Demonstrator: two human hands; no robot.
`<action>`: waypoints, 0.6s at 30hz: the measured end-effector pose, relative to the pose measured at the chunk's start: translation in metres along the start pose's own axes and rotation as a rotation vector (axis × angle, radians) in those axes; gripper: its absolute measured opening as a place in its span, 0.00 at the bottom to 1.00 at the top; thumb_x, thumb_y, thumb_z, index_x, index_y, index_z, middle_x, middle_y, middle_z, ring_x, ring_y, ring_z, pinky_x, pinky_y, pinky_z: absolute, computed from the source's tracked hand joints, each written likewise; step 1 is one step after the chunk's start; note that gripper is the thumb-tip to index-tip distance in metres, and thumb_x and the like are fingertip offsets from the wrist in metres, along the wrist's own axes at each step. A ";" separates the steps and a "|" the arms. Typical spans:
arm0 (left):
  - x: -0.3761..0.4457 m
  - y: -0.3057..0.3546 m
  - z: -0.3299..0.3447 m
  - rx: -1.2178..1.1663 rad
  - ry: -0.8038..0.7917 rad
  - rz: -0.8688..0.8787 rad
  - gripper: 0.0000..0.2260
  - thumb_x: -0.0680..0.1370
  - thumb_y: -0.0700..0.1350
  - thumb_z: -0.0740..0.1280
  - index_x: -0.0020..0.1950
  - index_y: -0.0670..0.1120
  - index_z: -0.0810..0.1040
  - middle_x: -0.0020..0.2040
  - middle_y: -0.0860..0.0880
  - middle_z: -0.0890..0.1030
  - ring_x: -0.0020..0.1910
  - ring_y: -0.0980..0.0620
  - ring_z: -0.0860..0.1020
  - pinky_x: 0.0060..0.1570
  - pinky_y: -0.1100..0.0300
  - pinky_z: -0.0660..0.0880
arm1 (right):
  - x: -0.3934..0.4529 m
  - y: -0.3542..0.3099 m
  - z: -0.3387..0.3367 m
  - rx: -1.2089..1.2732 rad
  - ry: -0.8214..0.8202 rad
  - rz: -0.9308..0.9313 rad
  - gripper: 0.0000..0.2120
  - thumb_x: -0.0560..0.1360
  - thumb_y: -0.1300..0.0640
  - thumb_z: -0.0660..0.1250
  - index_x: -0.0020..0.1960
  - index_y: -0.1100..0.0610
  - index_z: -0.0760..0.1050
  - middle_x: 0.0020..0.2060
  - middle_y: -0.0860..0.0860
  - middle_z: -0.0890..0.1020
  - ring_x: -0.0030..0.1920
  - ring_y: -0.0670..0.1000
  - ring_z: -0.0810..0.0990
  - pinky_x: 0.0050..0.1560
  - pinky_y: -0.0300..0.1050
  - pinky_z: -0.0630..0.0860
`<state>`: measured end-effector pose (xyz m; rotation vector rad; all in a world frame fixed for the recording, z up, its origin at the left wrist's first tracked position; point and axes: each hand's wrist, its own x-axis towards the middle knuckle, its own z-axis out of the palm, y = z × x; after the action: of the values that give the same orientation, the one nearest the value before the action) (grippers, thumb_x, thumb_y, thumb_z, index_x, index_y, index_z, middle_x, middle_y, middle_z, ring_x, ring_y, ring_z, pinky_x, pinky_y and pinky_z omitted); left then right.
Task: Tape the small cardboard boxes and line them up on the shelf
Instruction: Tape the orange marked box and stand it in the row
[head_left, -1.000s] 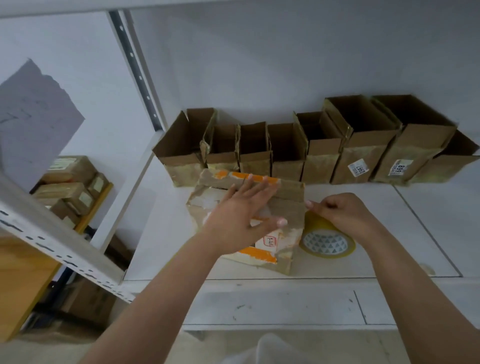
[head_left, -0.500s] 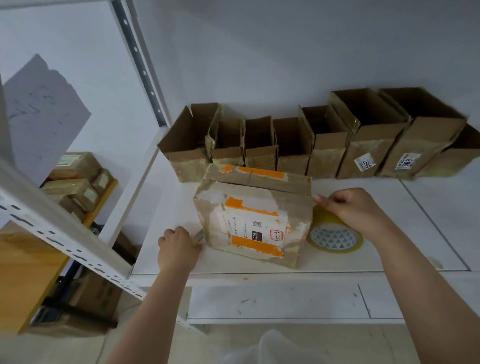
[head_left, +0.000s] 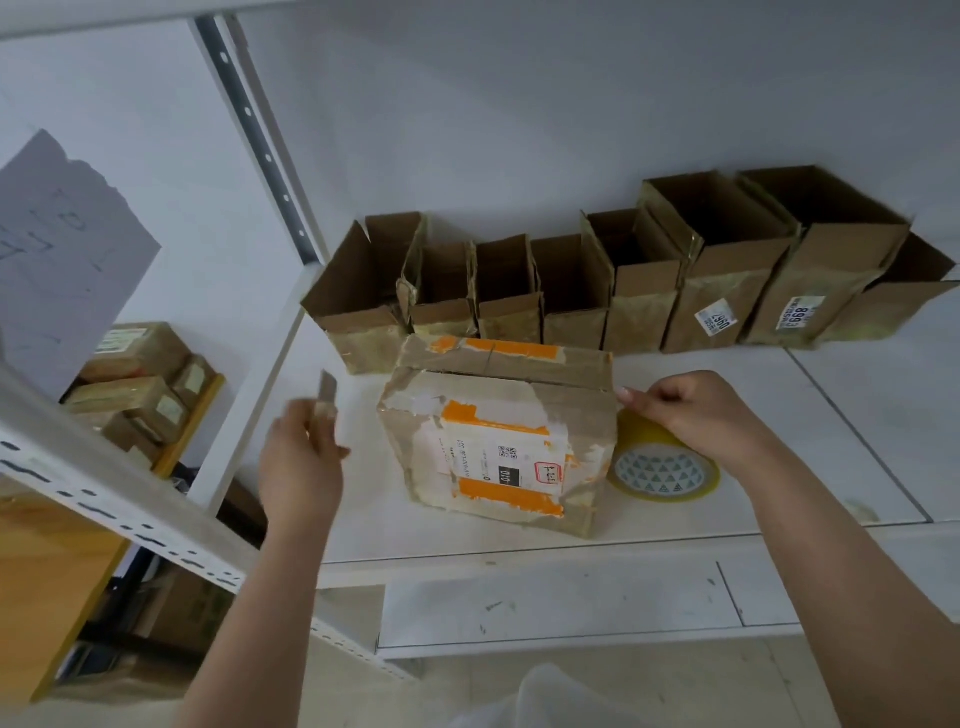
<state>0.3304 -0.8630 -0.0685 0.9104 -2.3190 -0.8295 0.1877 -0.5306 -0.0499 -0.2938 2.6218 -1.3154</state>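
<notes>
A worn cardboard box with orange tape sits mid-frame on the white shelf, between the hands. The right hand pinches tape at its upper right corner, above the tape roll. The left hand grips a small blurred cutter to the box's left. Open boxes line the back; what they hold cannot be seen.

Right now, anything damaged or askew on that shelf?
Yes. The box in front is battered: surface paper torn, orange tape ragged, and it sits skewed to the shelf edge. The back row stands open-topped, its right-hand boxes leaning. Left hand holds a cutter.
</notes>
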 end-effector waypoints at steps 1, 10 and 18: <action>0.005 0.015 -0.009 -0.023 0.048 0.062 0.09 0.83 0.52 0.55 0.55 0.51 0.72 0.45 0.50 0.80 0.38 0.53 0.79 0.38 0.53 0.74 | 0.001 0.001 0.000 -0.007 0.006 -0.004 0.31 0.65 0.32 0.68 0.40 0.62 0.82 0.36 0.61 0.83 0.40 0.59 0.82 0.38 0.45 0.73; -0.022 0.160 0.002 -0.236 -0.629 0.536 0.15 0.83 0.53 0.57 0.47 0.51 0.81 0.28 0.60 0.75 0.29 0.62 0.73 0.35 0.62 0.72 | 0.000 0.001 -0.004 0.020 -0.053 -0.011 0.27 0.70 0.36 0.69 0.40 0.63 0.82 0.37 0.62 0.83 0.36 0.53 0.81 0.39 0.43 0.75; -0.035 0.187 0.067 -0.217 -0.939 0.433 0.17 0.85 0.49 0.55 0.42 0.46 0.77 0.26 0.55 0.75 0.23 0.61 0.70 0.30 0.65 0.69 | -0.016 0.023 -0.032 0.352 -0.304 0.037 0.17 0.68 0.48 0.71 0.53 0.56 0.83 0.46 0.53 0.86 0.50 0.54 0.84 0.52 0.44 0.76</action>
<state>0.2320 -0.7043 0.0069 -0.1637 -2.9154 -1.4737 0.1929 -0.4881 -0.0479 -0.3537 2.0958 -1.5492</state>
